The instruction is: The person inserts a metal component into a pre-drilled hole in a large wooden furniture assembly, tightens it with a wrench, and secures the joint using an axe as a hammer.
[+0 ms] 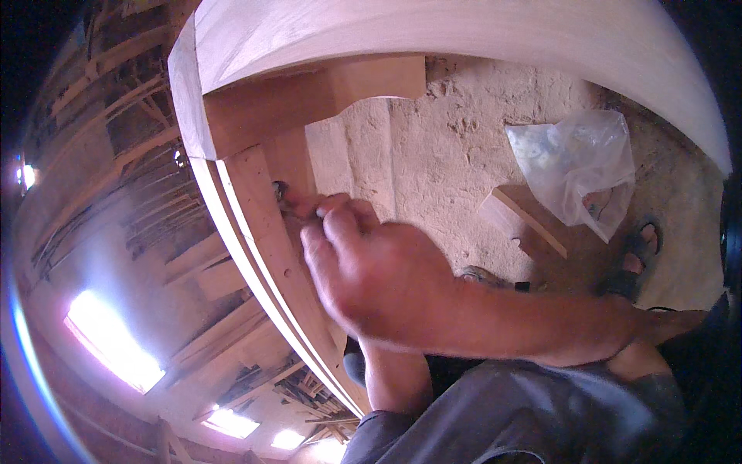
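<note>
My right hand (359,259) reaches across from the right, its fingers curled and closed beside a wooden rail (267,205) of a large pale wooden piece. Whatever these fingers grip is hidden. Just beyond the fingertips, a small dark metal part (280,188) sits against the rail; its kind is unclear. My left forearm (394,379) rises from the lower edge and passes behind my right wrist. The left hand is mostly or wholly hidden there, and I cannot tell whose fingertip lies nearest the metal part.
A broad curved wooden panel (464,27) spans the top, with a brown wooden brace (309,97) under it. On the sandy floor (433,170) lie a clear plastic bag (583,166) with pale contents and a wood block (525,216). A sandalled foot (638,251) stands at right.
</note>
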The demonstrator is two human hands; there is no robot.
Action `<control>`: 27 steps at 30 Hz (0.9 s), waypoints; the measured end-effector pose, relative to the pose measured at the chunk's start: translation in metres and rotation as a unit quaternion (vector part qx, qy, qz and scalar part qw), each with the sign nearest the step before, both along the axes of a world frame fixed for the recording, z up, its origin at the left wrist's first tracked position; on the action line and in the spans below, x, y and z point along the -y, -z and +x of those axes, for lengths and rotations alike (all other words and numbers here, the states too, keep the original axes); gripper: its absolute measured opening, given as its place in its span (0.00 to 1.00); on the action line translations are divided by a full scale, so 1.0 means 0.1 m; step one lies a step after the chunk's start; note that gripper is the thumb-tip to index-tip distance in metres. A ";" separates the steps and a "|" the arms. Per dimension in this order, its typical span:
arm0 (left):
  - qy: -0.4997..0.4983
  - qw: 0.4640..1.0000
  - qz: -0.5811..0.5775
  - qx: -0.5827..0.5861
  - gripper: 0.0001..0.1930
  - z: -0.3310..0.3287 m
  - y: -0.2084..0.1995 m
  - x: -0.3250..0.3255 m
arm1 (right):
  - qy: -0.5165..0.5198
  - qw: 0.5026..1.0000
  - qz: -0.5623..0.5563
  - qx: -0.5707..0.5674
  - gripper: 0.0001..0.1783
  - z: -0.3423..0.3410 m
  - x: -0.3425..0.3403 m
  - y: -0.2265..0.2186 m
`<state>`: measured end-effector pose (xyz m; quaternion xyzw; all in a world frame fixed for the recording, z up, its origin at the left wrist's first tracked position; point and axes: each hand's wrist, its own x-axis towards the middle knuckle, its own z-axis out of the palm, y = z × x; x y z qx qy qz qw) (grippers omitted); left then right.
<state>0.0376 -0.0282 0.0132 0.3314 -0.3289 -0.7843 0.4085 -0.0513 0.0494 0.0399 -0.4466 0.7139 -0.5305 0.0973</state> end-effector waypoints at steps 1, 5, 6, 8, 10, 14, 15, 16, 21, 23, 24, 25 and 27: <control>0.041 0.991 -0.074 0.105 0.15 0.42 0.31 0.37 | -0.005 0.999 -0.016 0.035 0.20 0.02 0.00 0.10; 0.090 0.995 -0.010 0.053 0.14 0.03 0.30 0.24 | -0.016 0.987 -0.053 0.153 0.25 0.14 0.18 1.01; 0.082 0.994 -0.015 0.067 0.13 0.01 0.30 0.22 | -0.013 0.981 -0.074 0.181 0.28 0.10 0.27 1.06; 0.069 0.993 -0.025 0.097 0.13 -0.03 0.31 0.20 | -0.024 0.980 -0.071 0.185 0.29 0.14 0.25 1.09; 0.062 0.993 -0.016 0.096 0.14 0.02 0.26 0.15 | -0.030 0.982 -0.066 0.173 0.30 0.10 0.19 1.05; 0.046 0.994 0.015 0.102 0.15 0.04 0.16 0.05 | -0.012 0.984 -0.060 0.168 0.24 0.21 0.04 0.84; 0.046 0.986 -0.050 0.153 0.14 0.08 0.10 0.05 | -0.003 0.982 -0.064 0.175 0.23 0.25 0.03 0.69; 0.045 0.981 -0.078 0.173 0.14 0.11 0.12 0.06 | -0.008 0.986 0.011 0.164 0.24 0.22 0.02 0.51; 0.050 0.989 -0.063 0.123 0.13 0.08 -0.10 -0.06 | 0.054 0.998 0.008 -0.002 0.23 0.24 0.00 -0.02; 0.052 0.992 -0.058 0.102 0.13 0.08 -0.09 -0.06 | 0.068 0.996 0.017 -0.053 0.22 0.20 0.01 -0.07; 0.052 0.993 -0.051 0.094 0.13 0.10 -0.02 -0.06 | 0.067 0.995 0.023 -0.069 0.22 0.19 0.02 -0.05; 0.053 0.993 -0.043 0.092 0.13 0.11 0.03 -0.04 | 0.066 0.994 0.029 -0.085 0.22 0.18 0.04 -0.03; 0.050 0.994 -0.018 0.093 0.12 0.11 0.16 0.04 | 0.042 0.999 0.030 -0.009 0.22 0.22 0.06 0.14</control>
